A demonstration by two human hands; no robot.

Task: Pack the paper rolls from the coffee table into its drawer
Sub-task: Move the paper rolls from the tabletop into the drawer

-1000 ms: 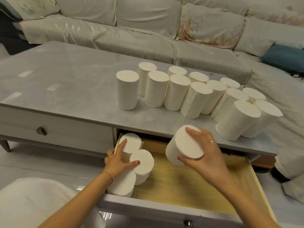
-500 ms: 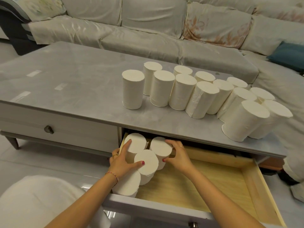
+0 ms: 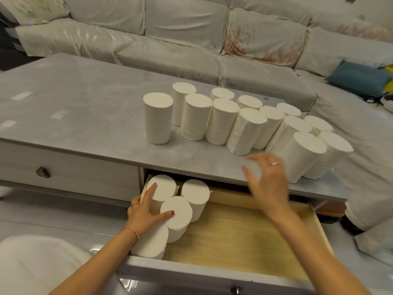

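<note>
Now the left hand [image 3: 146, 211] rests spread on the drawer's [image 3: 244, 241] nine-o'clock rolls [image 3: 176, 211]; the right hand [image 3: 265, 184] hovers open, empty, toward the tabletop rolls [image 3: 244, 128] at twelve.

Thirteen rolls [image 3: 221, 121] stand on the table [image 3: 85, 107] toward its right end. Four more rolls [image 3: 194, 199] stand in the open drawer [image 3: 244, 235], packed into its left end. Two hands, left [image 3: 144, 213] and right [image 3: 268, 184].
</note>
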